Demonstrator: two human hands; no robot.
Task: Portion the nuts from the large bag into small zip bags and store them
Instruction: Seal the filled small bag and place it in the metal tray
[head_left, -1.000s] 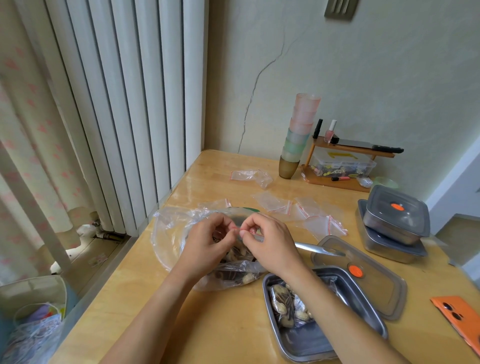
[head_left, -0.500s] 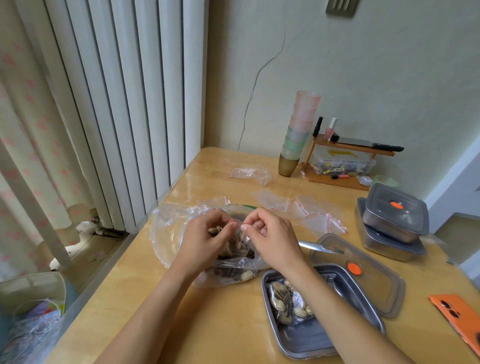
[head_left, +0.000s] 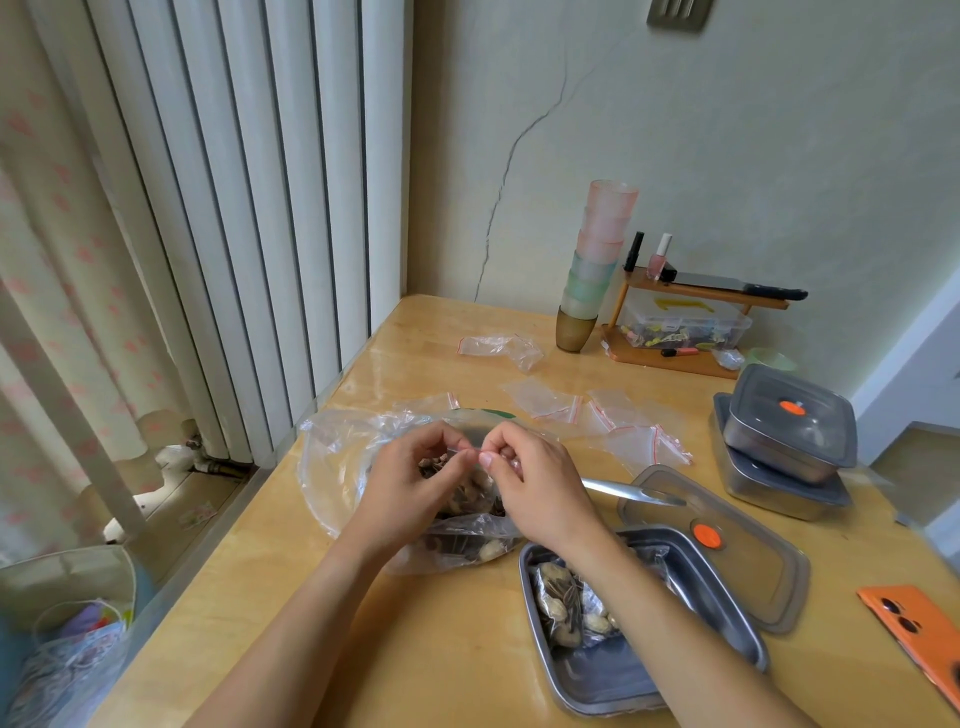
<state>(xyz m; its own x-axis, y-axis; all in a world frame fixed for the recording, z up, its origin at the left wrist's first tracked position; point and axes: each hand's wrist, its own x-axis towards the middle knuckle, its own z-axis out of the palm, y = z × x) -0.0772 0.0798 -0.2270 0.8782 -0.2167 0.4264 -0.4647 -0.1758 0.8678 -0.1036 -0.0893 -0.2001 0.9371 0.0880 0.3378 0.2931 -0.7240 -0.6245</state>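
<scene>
Tight pinch: left grip (head_left: 410, 483) and right grip (head_left: 535, 488), fingertips pressed together, hold the small zip bag (head_left: 475, 491) by its top above the large bag (head_left: 332, 467); steel tray (head_left: 602, 675) at four o'clock.

One head-worn wide-angle camera looked forward and down from the near edge of the counter (head_left: 467, 649) toward its far left corner at the wall. The view was close. The left hand (head_left: 410, 483) and right hand (head_left: 535, 488) sat near frame centre, with the forearms entering from the bottom edge.
</scene>
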